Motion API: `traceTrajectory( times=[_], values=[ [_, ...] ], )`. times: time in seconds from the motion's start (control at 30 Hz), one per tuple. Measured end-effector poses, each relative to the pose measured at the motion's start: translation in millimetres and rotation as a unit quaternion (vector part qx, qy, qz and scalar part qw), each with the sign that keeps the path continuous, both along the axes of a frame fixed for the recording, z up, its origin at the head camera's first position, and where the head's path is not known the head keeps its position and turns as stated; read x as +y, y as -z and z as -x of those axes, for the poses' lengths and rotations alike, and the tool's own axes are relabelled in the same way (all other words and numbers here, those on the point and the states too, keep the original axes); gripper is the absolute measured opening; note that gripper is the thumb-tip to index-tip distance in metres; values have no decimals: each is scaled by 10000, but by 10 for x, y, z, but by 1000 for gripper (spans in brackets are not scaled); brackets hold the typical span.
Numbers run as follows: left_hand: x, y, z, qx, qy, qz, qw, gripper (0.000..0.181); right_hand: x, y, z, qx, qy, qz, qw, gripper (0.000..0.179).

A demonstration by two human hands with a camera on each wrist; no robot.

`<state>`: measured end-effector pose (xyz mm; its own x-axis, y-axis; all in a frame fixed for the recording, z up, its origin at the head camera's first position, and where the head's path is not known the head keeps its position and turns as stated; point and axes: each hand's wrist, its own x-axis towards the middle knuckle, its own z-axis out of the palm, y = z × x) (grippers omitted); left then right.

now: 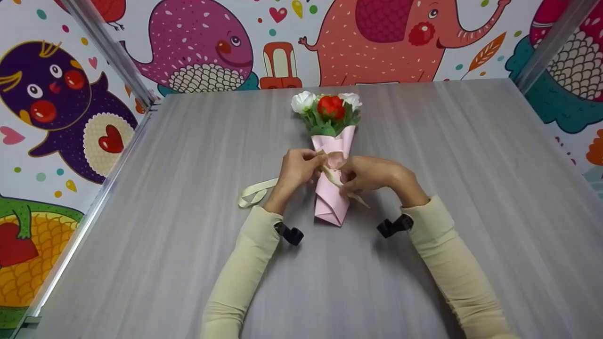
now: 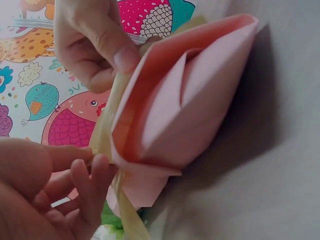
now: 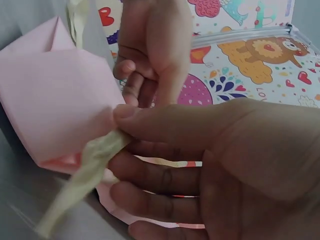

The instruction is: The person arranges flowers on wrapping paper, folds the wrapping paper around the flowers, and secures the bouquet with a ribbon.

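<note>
A bouquet wrapped in pink paper [image 1: 330, 197] lies on the grey table, with a red flower [image 1: 331, 108] and white flowers [image 1: 303, 102] at its far end. Around its middle runs a pale yellow ribbon [image 1: 333, 177]. The left hand [image 1: 300, 167] pinches the ribbon at the wrap's left side, thumb against fingertips. From the right, the right hand [image 1: 372, 173] pinches another stretch of ribbon between thumb and forefinger, as the right wrist view shows, and a loose ribbon end [image 3: 75, 192] hangs from its fingers. The fingers partly hide where the ribbon crosses the paper.
A looped length of the ribbon [image 1: 255, 192] lies on the table [image 1: 188, 263] left of the left wrist. Black wrist cameras [image 1: 395, 226] sit at both cuffs. Cartoon-printed walls [image 1: 292, 28] stand at the back and sides, with metal posts [image 1: 110, 52] at the corners.
</note>
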<state>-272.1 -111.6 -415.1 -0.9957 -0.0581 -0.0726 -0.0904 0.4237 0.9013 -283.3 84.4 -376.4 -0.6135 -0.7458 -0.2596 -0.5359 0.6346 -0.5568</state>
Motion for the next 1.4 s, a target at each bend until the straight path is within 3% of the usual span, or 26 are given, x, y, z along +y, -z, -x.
traceTrajectory(
  times=[0.37, 0.67, 0.73, 0.83, 0.93, 1.0, 1.07, 1.13, 1.27, 1.4],
  values=[
    [-76, 11, 37, -222, -172, -113, 9995, 21, 253, -63, 59, -437, 307, -532, 9972, 12],
    [-99, 26, 59, -327, -252, -361, 9985, 23, 314, -85, 95, -409, 556, -607, 9958, 15],
    [-96, 32, 41, -169, -264, -220, 9993, 24, 318, -84, 101, -361, 562, -588, 9960, 16],
    [-74, 29, 3, 359, -119, 509, 9980, 22, 320, -77, 112, -286, 564, -555, 9965, 16],
    [-44, 9, -27, 984, 184, 1417, 9848, 19, 320, -70, 124, -225, 633, -503, 9965, 16],
    [-30, -7, -38, 1216, 416, 1890, 9735, 16, 321, -70, 128, -168, 694, -475, 9963, 16],
    [-27, -21, -37, 1264, 641, 2135, 9666, 20, 321, -69, 130, -146, 769, -426, 9960, 16],
    [-37, -25, -29, 1147, 795, 2223, 9649, 28, 319, -71, 129, -127, 839, -379, 9957, 16],
    [-77, -11, 10, 860, 982, 2063, 9698, 38, 319, -61, 130, -137, 995, -251, 9946, 16],
    [-111, 7, 41, 829, 1044, 1868, 9733, 35, 323, -44, 136, -80, 1176, -161, 9929, 16]
  ],
)
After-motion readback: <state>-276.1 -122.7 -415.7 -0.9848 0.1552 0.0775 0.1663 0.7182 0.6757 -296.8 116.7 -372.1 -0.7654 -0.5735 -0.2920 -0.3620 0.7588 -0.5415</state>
